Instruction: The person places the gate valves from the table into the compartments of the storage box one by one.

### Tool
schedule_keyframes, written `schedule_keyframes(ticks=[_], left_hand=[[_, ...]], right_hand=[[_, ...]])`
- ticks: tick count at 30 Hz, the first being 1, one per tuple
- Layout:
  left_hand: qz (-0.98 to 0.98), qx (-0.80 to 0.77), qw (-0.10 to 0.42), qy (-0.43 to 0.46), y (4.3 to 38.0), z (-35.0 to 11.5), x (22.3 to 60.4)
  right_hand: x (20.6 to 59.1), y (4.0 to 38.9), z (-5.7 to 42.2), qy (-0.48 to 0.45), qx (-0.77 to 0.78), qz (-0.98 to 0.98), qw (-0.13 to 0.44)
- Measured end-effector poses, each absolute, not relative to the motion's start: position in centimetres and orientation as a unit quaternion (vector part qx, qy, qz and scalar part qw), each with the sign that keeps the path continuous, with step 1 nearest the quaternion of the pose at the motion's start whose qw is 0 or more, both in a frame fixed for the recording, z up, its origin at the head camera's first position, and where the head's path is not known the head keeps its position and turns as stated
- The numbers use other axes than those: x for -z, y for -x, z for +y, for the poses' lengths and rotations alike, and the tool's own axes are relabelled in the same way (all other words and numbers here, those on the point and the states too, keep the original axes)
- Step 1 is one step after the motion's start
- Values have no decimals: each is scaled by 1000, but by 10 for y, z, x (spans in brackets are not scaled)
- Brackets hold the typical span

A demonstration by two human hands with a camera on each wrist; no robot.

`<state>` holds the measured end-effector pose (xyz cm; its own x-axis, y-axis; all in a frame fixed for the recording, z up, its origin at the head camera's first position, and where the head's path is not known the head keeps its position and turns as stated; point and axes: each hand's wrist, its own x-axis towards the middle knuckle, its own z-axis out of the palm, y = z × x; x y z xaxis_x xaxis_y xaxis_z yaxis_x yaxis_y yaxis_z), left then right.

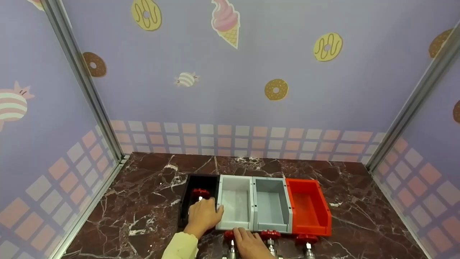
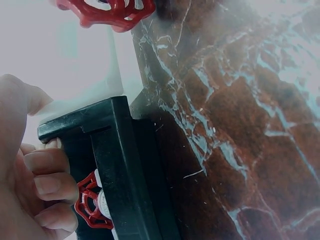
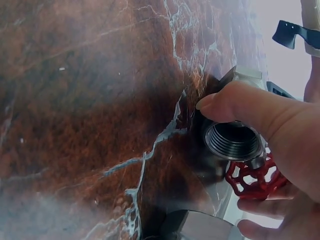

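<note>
My left hand (image 1: 204, 215) reaches into the black bin (image 1: 185, 201); a valve with a red handwheel (image 1: 200, 193) lies inside it. In the left wrist view the loosely bent fingers (image 2: 50, 185) are beside that handwheel (image 2: 92, 202), holding nothing that I can see. At the front of the bins my right hand (image 1: 249, 245) grips the leftmost standing metal valve (image 1: 232, 250). The right wrist view shows my thumb (image 3: 225, 102) across its body above the threaded opening (image 3: 235, 142), with its red handwheel (image 3: 252, 182) near the fingers.
Right of the black bin stand a white bin (image 1: 235, 205), a grey bin (image 1: 269, 207) and an orange bin (image 1: 309, 208), side by side. Two more red-wheeled valves, a middle one (image 1: 270, 235) and a right one (image 1: 306, 239), stand before them on the marbled table (image 1: 143, 201).
</note>
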<state>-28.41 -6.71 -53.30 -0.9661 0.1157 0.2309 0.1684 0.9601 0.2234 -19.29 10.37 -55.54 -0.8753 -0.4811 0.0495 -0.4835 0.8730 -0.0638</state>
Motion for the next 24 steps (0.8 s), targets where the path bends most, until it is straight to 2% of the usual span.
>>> schedule_keyframes(ticks=[13,19,24], left_hand=[[-985,122,102,73,284,-66,533],[-984,120,109,71,284,-67,534],[-983,125,112,71,284,-68,535]], right_hand=[[554,198,110,-251,-76,-964,-42],[554,197,111,-253,-97,-962,-45],[554,196,113,-267,-102,-958,-21]])
